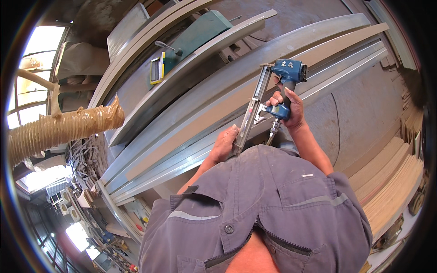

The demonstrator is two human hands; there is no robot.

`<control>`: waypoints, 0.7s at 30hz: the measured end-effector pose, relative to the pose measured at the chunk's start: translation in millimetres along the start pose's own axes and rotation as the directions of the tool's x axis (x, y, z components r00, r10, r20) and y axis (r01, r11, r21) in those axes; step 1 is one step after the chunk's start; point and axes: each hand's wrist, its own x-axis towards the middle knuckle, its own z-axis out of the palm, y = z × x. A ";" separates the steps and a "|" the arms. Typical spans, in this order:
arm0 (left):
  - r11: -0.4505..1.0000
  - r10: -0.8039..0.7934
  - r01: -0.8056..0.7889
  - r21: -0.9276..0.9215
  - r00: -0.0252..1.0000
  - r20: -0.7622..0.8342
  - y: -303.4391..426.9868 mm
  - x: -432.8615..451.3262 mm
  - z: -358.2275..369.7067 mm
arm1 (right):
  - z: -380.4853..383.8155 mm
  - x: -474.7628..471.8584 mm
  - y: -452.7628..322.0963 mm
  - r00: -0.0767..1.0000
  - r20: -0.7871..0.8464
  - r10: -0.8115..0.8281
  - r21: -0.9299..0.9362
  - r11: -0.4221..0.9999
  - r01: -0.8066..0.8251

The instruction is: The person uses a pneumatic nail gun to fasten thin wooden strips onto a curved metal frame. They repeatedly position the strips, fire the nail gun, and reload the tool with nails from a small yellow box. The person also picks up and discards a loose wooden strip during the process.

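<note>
A blue pneumatic nail gun (287, 70) with a long metal magazine is held in front of my body, its head away from me. My right hand (294, 105) is wrapped around its dark handle. At the rear end of the magazine (251, 117), my left hand (226, 141) has its fingers and thumb against the rail. An air hose fitting (274, 128) is attached below the handle. Beneath the tool, a brown board strip (201, 124) lies lengthwise between the metal rails of a long machine table.
A metal fence (191, 68) runs along the table, with a green housing (201, 36) and a yellow-edged box (157, 70) behind it. At left hangs a ribbed extraction hose (68, 124). Stacked boards (389, 184) stand at lower right; a thin cable (338, 126) lies on the floor.
</note>
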 end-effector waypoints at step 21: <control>0.651 0.116 -0.481 -0.587 0.828 -0.549 85.2 56.6 41.6 | 20.1 -1.3 -44.5 0.960 0.124 -0.253 0.009 0.967 0.254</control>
